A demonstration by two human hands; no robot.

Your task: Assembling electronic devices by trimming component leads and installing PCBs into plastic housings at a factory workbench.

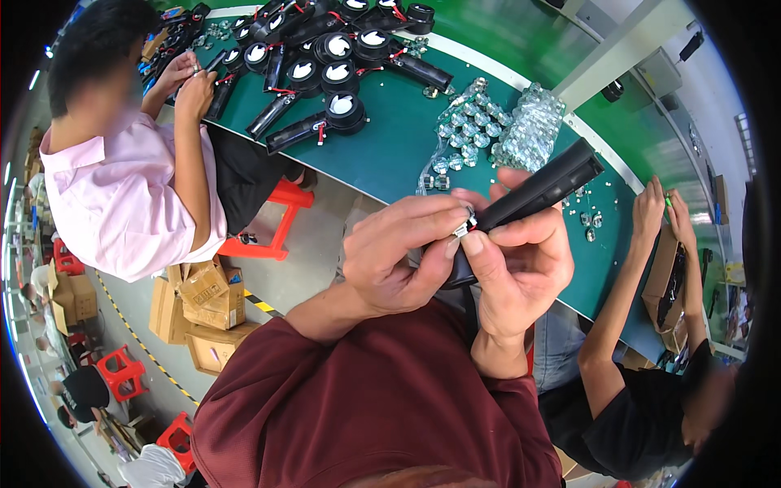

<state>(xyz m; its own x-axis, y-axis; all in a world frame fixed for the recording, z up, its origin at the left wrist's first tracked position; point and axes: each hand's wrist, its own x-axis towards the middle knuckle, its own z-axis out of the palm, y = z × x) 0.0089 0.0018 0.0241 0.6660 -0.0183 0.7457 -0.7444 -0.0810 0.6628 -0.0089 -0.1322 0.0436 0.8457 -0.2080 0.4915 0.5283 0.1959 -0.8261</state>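
Both my hands meet above the near edge of the green table. My right hand [521, 264] is closed around a black device with a tubular handle [543, 189], which points up to the right. Its dark, rounded other end [458, 268] is partly hidden behind my fingers. Between the thumb and fingertips of my left hand [403, 252] is a small white connector [462, 230], beside a small shiny part [470, 216]. My right thumb tip rests close to the connector. A bit of red wire shows there.
Black round-headed devices [346, 112] pile up on the green table [382, 159]. Small clear-and-metal parts [472, 122] lie beyond my hands, beside a bubble-wrapped bundle [530, 126]. One co-worker in a pink shirt [122, 191] works at left, another in black [643, 407] at right. Cardboard boxes [213, 305] stand on the floor.
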